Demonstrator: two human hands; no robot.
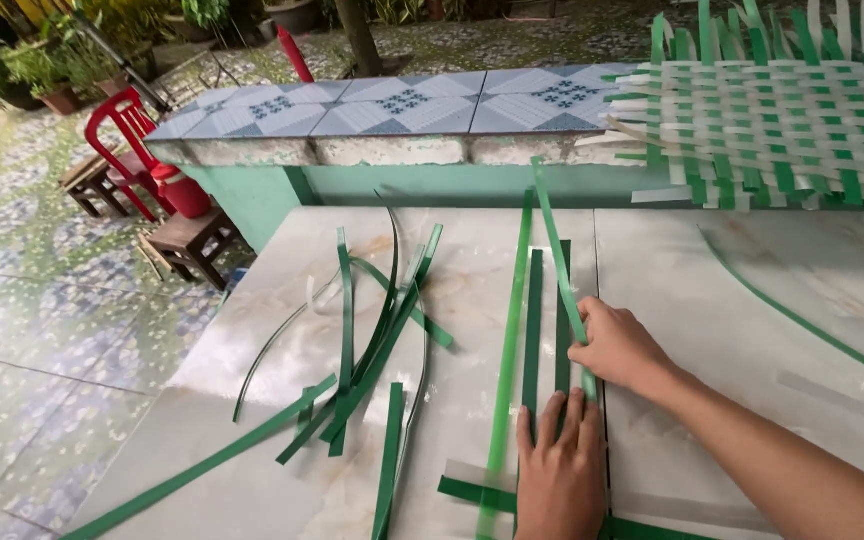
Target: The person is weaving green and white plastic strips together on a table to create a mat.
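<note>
My left hand lies flat, fingers together, pressing down the near ends of several long green plastic strips that run away from me across the marble floor tile. My right hand pinches one green strip between thumb and fingers, and that strip rises tilted toward the low wall. A crosswise green strip lies under my left hand's side.
A loose pile of green and pale strips lies to the left. A woven green-and-white mat rests on the tiled low wall at upper right. A red plastic chair and small wooden stools stand on the lower ground at left.
</note>
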